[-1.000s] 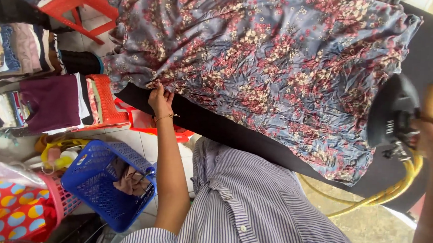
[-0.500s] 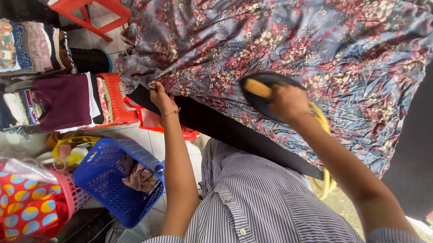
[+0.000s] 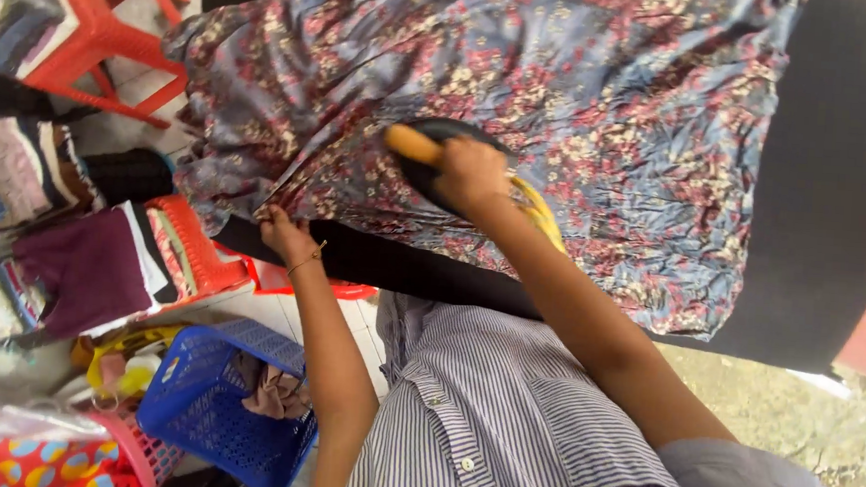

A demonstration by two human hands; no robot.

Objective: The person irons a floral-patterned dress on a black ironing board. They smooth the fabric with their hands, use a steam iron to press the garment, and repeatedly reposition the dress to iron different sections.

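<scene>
The right hand (image 3: 472,176) is clamped on the wooden handle of the iron (image 3: 436,158), resting on the floral dress (image 3: 602,103) spread over the black counter (image 3: 828,177). The left hand (image 3: 283,232) pinches the dress edge just left of it.

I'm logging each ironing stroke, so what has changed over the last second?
The right hand brought the iron from off the board at the person's right onto the floral dress, then slid it left toward the hem. It kept its grip on the handle. The left hand stayed pinching the hem at the board's edge.
</scene>
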